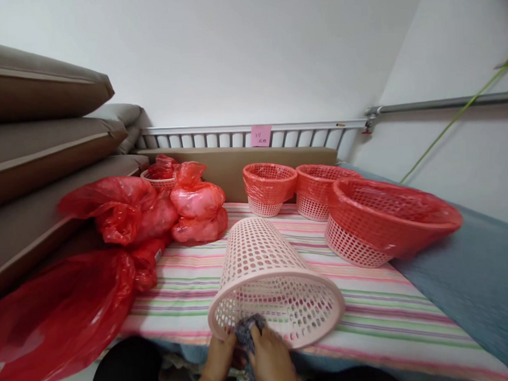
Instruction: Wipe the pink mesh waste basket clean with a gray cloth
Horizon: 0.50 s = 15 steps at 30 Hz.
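Note:
A pale pink perforated plastic basket (260,257) lies on its side on the striped sheet, its mouth toward me. My left hand (219,358) is closed at the lower left of the rim, beside the cloth; its fingertips are partly hidden. In my right hand (270,356) is a bunched dark grey cloth (247,331), pressed at the lower edge of the basket's mouth. Part of the cloth hangs down between my hands.
Three baskets with red bag liners stand at the right, the nearest lined basket (364,231) being largest. Red plastic bags (200,206) and a loose red bag (66,308) lie at the left. Stacked brown cushions (47,136) rise there. A white railing (219,137) runs behind.

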Each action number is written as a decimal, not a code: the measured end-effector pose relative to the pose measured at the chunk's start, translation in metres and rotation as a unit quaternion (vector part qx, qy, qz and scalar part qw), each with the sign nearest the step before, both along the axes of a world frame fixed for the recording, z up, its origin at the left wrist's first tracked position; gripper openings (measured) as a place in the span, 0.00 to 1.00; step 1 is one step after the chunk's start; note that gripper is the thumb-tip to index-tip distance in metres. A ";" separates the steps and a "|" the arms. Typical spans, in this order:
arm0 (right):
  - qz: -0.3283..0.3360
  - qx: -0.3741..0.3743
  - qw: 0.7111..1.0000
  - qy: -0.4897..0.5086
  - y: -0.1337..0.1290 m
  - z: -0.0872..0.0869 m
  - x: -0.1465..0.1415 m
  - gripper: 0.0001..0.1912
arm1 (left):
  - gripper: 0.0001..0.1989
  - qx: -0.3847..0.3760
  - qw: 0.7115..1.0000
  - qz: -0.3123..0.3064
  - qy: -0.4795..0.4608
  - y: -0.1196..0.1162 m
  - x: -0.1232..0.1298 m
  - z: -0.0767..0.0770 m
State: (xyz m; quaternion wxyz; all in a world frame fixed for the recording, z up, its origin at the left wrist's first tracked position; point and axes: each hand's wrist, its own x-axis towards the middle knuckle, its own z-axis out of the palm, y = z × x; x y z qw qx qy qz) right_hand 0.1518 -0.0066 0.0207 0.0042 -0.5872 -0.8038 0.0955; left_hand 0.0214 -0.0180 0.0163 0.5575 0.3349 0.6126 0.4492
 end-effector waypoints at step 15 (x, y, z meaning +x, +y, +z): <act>-0.086 0.029 0.975 0.205 0.131 0.027 -0.009 0.23 | 0.21 0.007 0.993 -0.046 0.108 0.009 -0.007 -0.006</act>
